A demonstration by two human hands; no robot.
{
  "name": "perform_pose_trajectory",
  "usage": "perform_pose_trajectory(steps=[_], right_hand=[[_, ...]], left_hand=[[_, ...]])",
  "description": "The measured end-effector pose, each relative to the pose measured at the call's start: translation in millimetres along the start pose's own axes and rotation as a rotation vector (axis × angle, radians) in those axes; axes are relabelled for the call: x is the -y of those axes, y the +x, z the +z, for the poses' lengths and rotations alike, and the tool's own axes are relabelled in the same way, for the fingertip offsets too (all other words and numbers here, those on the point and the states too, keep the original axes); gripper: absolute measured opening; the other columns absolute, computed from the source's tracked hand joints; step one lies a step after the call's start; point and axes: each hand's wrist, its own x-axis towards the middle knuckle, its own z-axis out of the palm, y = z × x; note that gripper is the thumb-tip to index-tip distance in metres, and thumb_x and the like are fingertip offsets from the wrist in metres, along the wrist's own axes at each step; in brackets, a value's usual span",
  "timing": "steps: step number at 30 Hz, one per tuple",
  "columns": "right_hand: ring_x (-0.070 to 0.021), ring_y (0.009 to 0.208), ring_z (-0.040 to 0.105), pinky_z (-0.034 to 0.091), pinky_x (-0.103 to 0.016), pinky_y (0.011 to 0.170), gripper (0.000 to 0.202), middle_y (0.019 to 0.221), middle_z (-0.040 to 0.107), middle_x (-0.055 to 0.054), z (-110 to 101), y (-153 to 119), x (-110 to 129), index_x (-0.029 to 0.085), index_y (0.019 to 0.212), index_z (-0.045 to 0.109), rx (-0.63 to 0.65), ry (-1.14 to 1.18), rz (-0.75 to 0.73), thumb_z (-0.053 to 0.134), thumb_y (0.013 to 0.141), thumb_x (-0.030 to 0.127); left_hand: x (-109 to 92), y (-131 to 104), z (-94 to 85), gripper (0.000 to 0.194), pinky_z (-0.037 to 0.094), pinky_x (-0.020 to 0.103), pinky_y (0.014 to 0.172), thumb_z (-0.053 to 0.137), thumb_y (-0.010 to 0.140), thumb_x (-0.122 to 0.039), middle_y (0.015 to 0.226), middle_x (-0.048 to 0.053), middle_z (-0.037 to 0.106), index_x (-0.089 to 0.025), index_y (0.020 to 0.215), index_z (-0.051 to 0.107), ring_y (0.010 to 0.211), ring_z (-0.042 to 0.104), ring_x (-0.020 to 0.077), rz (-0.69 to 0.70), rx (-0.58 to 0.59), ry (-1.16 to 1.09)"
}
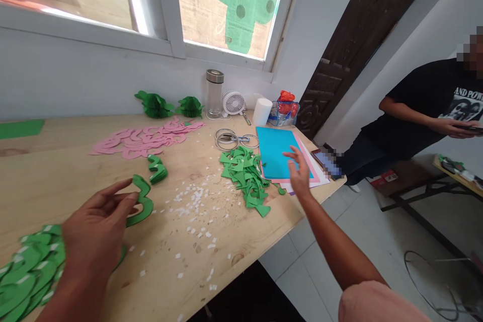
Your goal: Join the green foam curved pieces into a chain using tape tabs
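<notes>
My left hand (101,221) pinches a green paper cutout (142,201) with a wavy, scalloped edge, held just above the table. Beyond it lies a small stack of similar green cutouts (157,168). A heap of green curved pieces with white patches (33,266) sits by my left wrist. My right hand (299,171) hovers over a blue sheet (277,153), its fingers apart and nothing in them. Green paper scraps (247,178) are piled to its left.
Pink paper cutouts (147,138) lie farther back, near two green folded paper pieces (154,104). A glass bottle (215,93), a small fan (233,104), tape rolls (227,140) and a white cylinder (261,112) stand along the back. A person in black (422,95) is at right.
</notes>
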Motion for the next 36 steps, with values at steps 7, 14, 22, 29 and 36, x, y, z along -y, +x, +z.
perform_pose_trajectory(steps=[7, 14, 22, 29, 36], right_hand=[[-0.0198, 0.098, 0.060, 0.044, -0.034, 0.084, 0.031, 0.103, 0.067, -0.003, 85.1, -12.5, 141.9, 0.026, 0.114, 0.056, 0.236, 0.778, 0.263, 0.049, 0.084, 0.033], [-0.0166, 0.079, 0.059, 0.042, -0.028, 0.068, 0.024, 0.086, 0.068, -0.001, 161.1, -32.4, 189.1, 0.023, 0.089, 0.066, 0.637, 1.114, 0.712, 0.063, 0.069, 0.036], [-0.0127, 0.062, 0.051, 0.036, -0.024, 0.058, 0.018, 0.068, 0.063, 0.002, 170.8, -27.3, 199.7, 0.020, 0.076, 0.067, 0.636, 1.128, 0.679, 0.066, 0.063, 0.032], [-0.0099, 0.051, 0.043, 0.031, -0.023, 0.052, 0.018, 0.056, 0.055, 0.005, 181.0, -31.8, 189.6, 0.017, 0.069, 0.063, 0.603, 1.196, 0.712, 0.068, 0.060, 0.032], [-0.0079, 0.048, 0.038, 0.028, -0.022, 0.050, 0.018, 0.052, 0.053, 0.006, 185.1, -29.6, 180.1, 0.016, 0.068, 0.064, 0.581, 1.239, 0.744, 0.070, 0.059, 0.030]], left_hand=[[8.3, 4.6, -1.3, 0.051, 0.041, 0.018, 0.046, 0.069, 0.052, -0.030, 0.063, -0.003, 0.058, -0.017, 0.101, 0.068, 0.052, 0.051, 0.0090, 0.053, 0.032, -0.062], [21.2, 7.0, -3.6, 0.033, 0.045, 0.025, 0.053, 0.068, 0.063, -0.030, 0.066, -0.003, 0.059, -0.024, 0.095, 0.067, 0.053, 0.052, 0.0105, 0.152, 0.126, -0.156], [30.1, 13.6, -4.4, 0.043, 0.044, 0.023, 0.053, 0.066, 0.065, -0.033, 0.064, -0.001, 0.059, -0.016, 0.104, 0.064, 0.054, 0.054, 0.0114, 0.154, 0.208, -0.131], [28.6, 9.9, -3.6, 0.037, 0.043, 0.023, 0.052, 0.064, 0.068, -0.031, 0.066, 0.001, 0.060, -0.015, 0.101, 0.065, 0.055, 0.054, 0.0121, 0.145, 0.284, -0.088], [33.8, 14.8, -3.6, 0.032, 0.045, 0.024, 0.057, 0.067, 0.066, -0.030, 0.068, 0.001, 0.062, -0.016, 0.094, 0.068, 0.060, 0.058, 0.0129, 0.129, 0.269, -0.113]])
